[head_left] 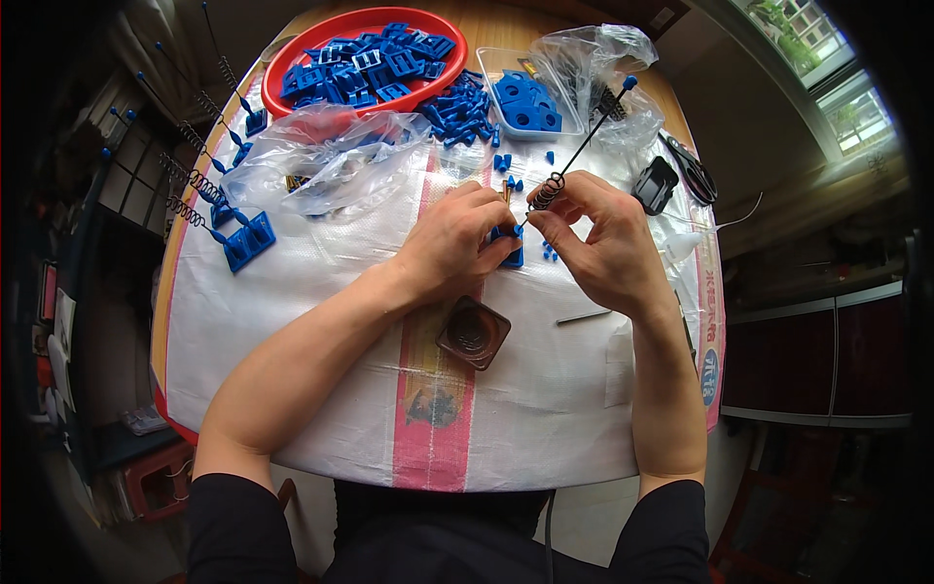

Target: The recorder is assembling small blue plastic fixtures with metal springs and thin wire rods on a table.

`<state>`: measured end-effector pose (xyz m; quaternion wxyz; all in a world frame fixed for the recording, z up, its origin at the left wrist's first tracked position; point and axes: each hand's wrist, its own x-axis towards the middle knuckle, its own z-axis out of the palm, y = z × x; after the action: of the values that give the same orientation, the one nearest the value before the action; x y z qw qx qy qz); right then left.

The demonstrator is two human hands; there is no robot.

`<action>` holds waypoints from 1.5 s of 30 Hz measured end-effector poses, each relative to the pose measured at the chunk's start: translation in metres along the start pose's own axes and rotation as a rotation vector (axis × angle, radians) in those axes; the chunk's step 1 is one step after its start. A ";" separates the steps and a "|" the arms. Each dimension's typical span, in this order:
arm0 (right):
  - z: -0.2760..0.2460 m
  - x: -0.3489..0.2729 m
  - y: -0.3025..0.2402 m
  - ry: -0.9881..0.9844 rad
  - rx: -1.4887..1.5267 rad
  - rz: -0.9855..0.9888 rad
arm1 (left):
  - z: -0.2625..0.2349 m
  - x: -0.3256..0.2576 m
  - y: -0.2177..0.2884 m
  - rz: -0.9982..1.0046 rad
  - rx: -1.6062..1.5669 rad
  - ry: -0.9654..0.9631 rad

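Note:
My left hand (455,240) grips a small blue plastic base (510,255) on the white woven sheet (321,321). My right hand (593,234) pinches a thin black wire antenna with a coiled spring (548,192) and a blue tip (629,84), its lower end at the blue base. The two hands touch at the fingertips over the middle of the table.
A red bowl (292,54) of blue clips stands far back, a clear tray (486,58) of blue parts beside it. Clear plastic bags (321,161), finished antennas (219,209) at left, black scissors (693,167), a brown square dish (474,333) near me.

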<state>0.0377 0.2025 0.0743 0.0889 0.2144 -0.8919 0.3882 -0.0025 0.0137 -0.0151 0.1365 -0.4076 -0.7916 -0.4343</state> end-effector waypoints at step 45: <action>-0.003 0.000 0.003 -0.027 0.045 0.048 | -0.009 0.001 0.000 -0.263 -0.255 -0.036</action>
<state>0.0366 0.2063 0.0742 0.0628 0.2002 -0.8889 0.4071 -0.0046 0.0072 -0.0092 0.0116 -0.3220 -0.7790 -0.5380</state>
